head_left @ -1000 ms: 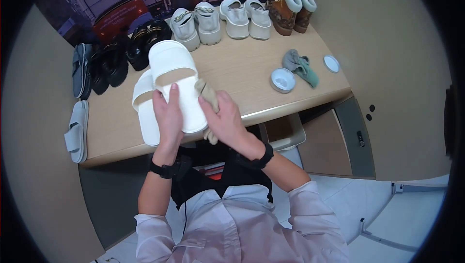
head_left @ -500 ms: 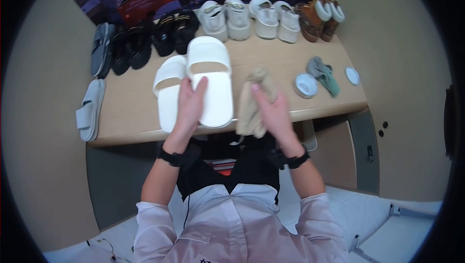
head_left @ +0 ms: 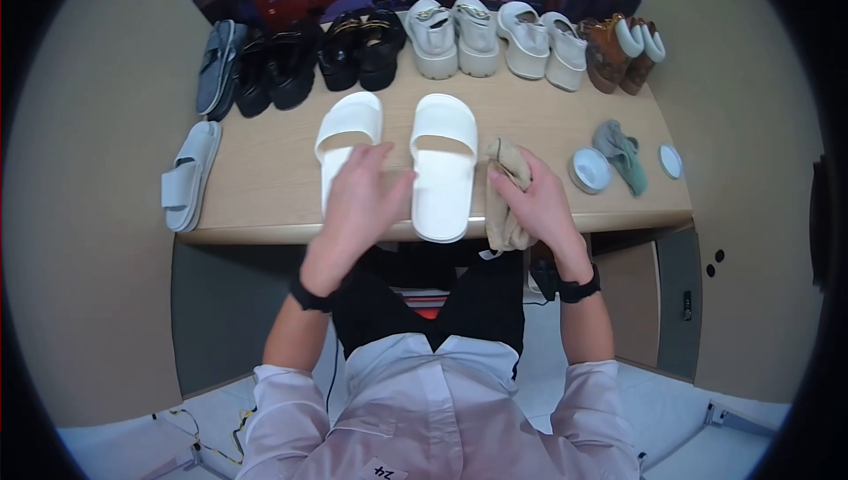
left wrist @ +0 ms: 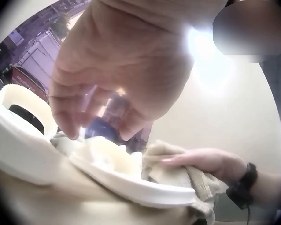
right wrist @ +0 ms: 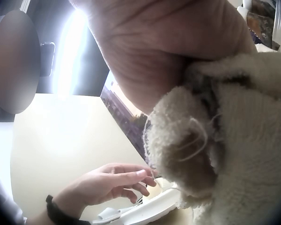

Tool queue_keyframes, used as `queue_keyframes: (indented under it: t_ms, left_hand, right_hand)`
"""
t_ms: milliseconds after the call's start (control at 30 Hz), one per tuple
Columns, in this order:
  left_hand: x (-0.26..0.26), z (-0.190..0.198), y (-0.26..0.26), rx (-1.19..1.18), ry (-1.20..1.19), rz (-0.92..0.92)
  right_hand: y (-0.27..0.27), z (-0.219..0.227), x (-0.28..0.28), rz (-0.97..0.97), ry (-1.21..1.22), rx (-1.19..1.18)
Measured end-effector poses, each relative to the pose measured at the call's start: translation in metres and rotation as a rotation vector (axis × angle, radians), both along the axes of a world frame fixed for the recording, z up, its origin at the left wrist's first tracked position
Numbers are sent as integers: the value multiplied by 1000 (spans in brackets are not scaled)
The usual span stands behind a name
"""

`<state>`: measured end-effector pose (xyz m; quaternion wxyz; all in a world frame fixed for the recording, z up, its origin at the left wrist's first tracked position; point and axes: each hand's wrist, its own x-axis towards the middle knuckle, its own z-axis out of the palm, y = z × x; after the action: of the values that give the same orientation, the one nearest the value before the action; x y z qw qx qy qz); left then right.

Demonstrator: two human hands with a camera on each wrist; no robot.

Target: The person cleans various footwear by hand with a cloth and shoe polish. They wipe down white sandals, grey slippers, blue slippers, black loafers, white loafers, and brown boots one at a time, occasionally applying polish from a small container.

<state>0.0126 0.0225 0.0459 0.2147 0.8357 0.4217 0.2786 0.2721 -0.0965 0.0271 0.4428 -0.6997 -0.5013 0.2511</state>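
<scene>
Two white slide sandals lie side by side at the table's front, a gap between them: the left slide [head_left: 350, 113] and the right slide [head_left: 443, 193]. My left hand [head_left: 360, 202] holds nothing, its fingers spread and loosely bent. It covers the lower half of the left slide in the head view, with the thumb near the right slide. In the left wrist view this hand hovers above both slides. A crumpled beige cloth [head_left: 500, 219] is gripped by my right hand [head_left: 546, 202], just right of the right slide. The cloth's fuzzy pile fills the right wrist view.
Along the back stand black shoes [head_left: 360, 47], white platform shoes [head_left: 477, 43] and brown boots [head_left: 611, 54]. Grey slippers [head_left: 190, 181] line the left side. To the right are a small white bowl [head_left: 590, 171], a grey-green cloth [head_left: 624, 158] and a round lid [head_left: 671, 161].
My left hand has let go of the right slide, which now lies on the table apart from the other. My right hand has drawn the beige cloth off the slide to the right.
</scene>
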Motion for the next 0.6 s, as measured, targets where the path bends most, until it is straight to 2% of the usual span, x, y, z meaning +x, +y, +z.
queue_keyframes:
  t_ms: [100, 200, 300, 400, 500, 533, 600]
  left_hand:
    - [-23, 7, 12, -27, -52, 69]
    - [-49, -6, 38, 57, -29, 161]
    - [-62, -15, 50, 47, -2, 245]
    - [-65, -21, 52, 64, -64, 236]
    - [-64, 5, 61, 113, -131, 225]
    - [-64, 12, 68, 39, -134, 210]
    - [-66, 9, 91, 94, -46, 122]
  right_hand:
    - [7, -11, 27, -163, -250, 85]
    - [26, 32, 44, -269, -89, 110]
    - [45, 42, 59, -230, -154, -36]
    - [58, 14, 59, -105, -451, -277]
    - [56, 12, 40, -244, -1010, -70]
    - [57, 24, 36, -229, -1002, -15]
    - [61, 57, 26, 11, -818, 106]
